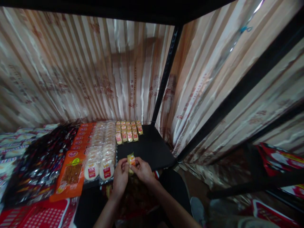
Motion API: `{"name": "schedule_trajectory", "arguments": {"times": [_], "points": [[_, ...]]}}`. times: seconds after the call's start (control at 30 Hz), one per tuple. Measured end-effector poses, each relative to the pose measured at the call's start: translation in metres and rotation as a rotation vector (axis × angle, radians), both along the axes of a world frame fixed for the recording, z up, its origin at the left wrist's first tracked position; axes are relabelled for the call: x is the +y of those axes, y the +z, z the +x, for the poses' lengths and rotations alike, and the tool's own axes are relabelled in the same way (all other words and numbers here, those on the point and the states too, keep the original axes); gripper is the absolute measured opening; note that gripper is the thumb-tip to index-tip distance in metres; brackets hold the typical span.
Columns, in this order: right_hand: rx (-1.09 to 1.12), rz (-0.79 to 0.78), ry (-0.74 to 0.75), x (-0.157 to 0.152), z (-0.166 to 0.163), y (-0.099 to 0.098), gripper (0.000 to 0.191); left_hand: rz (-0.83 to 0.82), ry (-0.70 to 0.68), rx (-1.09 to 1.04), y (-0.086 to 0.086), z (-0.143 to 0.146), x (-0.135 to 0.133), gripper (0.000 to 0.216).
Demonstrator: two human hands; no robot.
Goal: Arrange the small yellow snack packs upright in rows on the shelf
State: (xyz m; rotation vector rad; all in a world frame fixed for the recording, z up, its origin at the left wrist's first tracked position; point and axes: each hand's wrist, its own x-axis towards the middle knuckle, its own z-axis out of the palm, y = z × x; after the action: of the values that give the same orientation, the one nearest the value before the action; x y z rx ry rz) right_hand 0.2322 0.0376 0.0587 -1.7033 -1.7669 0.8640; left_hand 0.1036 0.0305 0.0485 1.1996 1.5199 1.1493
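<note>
Between my two hands, over the front of the black shelf [152, 148], is a small yellow-wrapped snack packet [131, 160] with a red and orange label. My left hand [121, 174] pinches its left side. The fingers of my right hand [143, 169] close on its right side. Farther back on the shelf, several similar snack packets [129, 136] stand in short rows. Left of them lie rows of round white crackers [106, 158] in clear wrap with red labels.
Orange snack bags [71, 172], dark shiny packets [38, 164] and white packets [9, 152] fill the shelf's left side. A red basket [47, 215] is at lower left. Black frame posts [166, 76] stand before a patterned curtain [106, 69]. Red packages [280, 158] lie at right.
</note>
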Motion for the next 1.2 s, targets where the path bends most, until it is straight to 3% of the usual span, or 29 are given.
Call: {"name": "schedule_trajectory", "arguments": {"times": [0.2, 0.4, 0.6, 0.9, 1.1, 1.2], "points": [[-0.097, 0.080, -0.165, 0.050, -0.021, -0.013, 0.022, -0.018, 0.048, 0.178, -0.002, 0.013, 0.033, 0.035], [-0.169, 0.123, -0.199, 0.089, -0.033, -0.023, 0.023, -0.145, 0.051, 0.108, 0.006, 0.017, 0.063, 0.043], [-0.103, 0.136, -0.234, 0.113, -0.042, -0.026, 0.025, -0.132, 0.064, 0.088, 0.007, 0.013, 0.088, 0.045], [0.035, 0.211, -0.244, 0.122, -0.044, -0.036, 0.016, -0.116, 0.033, 0.121, -0.007, 0.012, 0.098, 0.047], [-0.092, 0.117, -0.236, 0.116, -0.044, -0.027, 0.016, 0.001, 0.075, 0.302, -0.020, 0.013, 0.098, 0.041], [-0.091, 0.124, -0.230, 0.115, -0.045, -0.028, 0.015, 0.005, 0.063, 0.296, -0.024, 0.012, 0.098, 0.041]]}}
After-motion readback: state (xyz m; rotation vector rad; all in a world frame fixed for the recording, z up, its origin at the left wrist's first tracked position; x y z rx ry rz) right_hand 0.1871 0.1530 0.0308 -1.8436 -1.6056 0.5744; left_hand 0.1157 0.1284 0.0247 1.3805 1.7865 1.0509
